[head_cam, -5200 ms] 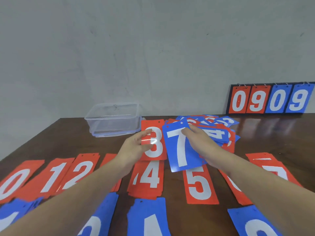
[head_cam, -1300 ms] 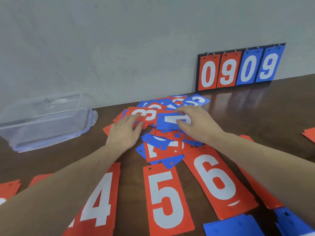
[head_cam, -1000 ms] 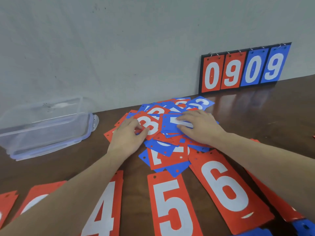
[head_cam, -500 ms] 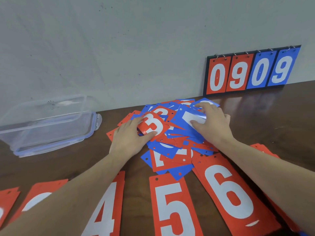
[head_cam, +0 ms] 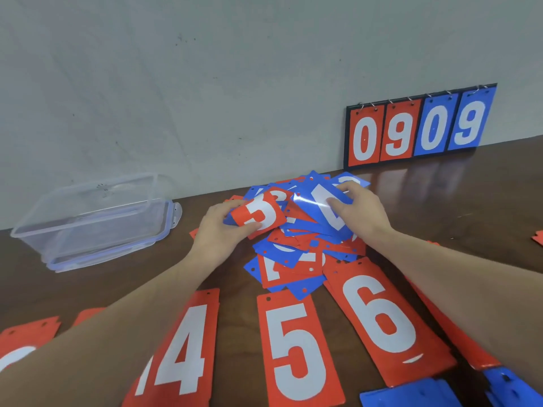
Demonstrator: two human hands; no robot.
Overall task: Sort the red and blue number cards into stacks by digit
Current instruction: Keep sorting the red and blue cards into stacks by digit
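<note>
Left hand: your left hand [head_cam: 219, 233] pinches a red 3 card [head_cam: 258, 214], thumb under its lower edge, fingers curled behind, at frame centre.
Right hand: your right hand [head_cam: 357, 211] grips a blue card [head_cam: 320, 211], fingers curled over its top edge; digit partly covered, cannot tell which.
Loose pile: mixed red and blue cards [head_cam: 296, 254] heaped under both hands, centre of frame.
Sorted stacks: red 4 [head_cam: 182, 351], red 5 [head_cam: 296, 348], red 6 [head_cam: 382, 318] along the lower frame.
Table: dark wood [head_cam: 470, 207].
Container: clear plastic box [head_cam: 91, 221], left of frame.
Scoreboard: reads 0909 [head_cam: 417, 127], upper right, against the wall.
</note>
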